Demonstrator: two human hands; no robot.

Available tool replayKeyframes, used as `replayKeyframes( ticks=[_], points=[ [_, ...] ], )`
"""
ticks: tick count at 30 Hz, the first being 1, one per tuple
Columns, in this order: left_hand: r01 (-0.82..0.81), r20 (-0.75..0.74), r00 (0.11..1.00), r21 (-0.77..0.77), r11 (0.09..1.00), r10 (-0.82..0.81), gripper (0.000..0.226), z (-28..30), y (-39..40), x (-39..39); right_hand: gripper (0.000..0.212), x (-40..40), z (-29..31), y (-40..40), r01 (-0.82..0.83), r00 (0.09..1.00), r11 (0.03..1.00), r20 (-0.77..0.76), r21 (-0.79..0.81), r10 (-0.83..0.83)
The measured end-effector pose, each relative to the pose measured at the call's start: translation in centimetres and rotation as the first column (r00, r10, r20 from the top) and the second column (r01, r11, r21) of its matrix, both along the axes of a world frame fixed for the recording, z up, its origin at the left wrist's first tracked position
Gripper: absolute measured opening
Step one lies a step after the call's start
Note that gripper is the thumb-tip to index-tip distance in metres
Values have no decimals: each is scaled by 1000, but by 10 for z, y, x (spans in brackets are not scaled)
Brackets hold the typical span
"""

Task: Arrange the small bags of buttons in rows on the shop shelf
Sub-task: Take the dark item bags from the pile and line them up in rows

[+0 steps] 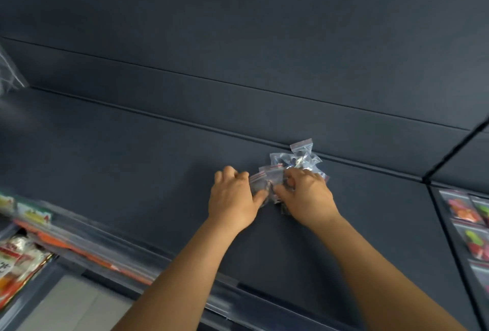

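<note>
Button bags [267, 182], pinched by left hand [232, 198], right hand [307, 193]

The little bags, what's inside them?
The little bags are clear, with small dark bits inside, too blurry to name. The left hand and right hand cover others.

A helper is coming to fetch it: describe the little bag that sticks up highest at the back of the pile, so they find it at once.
On the dark shelf, go to the pile of clear bags just beyond the right hand. The topmost bag stands at the pile's far edge, against the groove where the shelf meets the back panel. It alone stands clear above the others, its red-lined zip strip uppermost.
</note>
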State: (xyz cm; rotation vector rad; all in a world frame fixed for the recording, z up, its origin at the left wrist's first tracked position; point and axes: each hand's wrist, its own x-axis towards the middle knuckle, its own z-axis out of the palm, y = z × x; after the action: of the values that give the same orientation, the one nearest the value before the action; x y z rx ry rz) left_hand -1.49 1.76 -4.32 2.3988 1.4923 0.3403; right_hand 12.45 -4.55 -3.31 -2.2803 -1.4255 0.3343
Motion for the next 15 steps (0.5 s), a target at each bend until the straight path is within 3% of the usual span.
replayKeyframes(
  ticks=[5,10,15],
  points=[
    [-32,147,988,-87,996,45,40,-1,2,1,11,-7,5,7,7,983,999,-185,-34,-14],
    [36,385,923,-159,987,28,33,-4,-4,-2,17,-16,10,4,87,942,991,-333,106,-47],
    [127,625,771,-337,933,121,36,13,-7,9,21,-10,17,-14,318,793,912,-600,260,-106]
  ],
)
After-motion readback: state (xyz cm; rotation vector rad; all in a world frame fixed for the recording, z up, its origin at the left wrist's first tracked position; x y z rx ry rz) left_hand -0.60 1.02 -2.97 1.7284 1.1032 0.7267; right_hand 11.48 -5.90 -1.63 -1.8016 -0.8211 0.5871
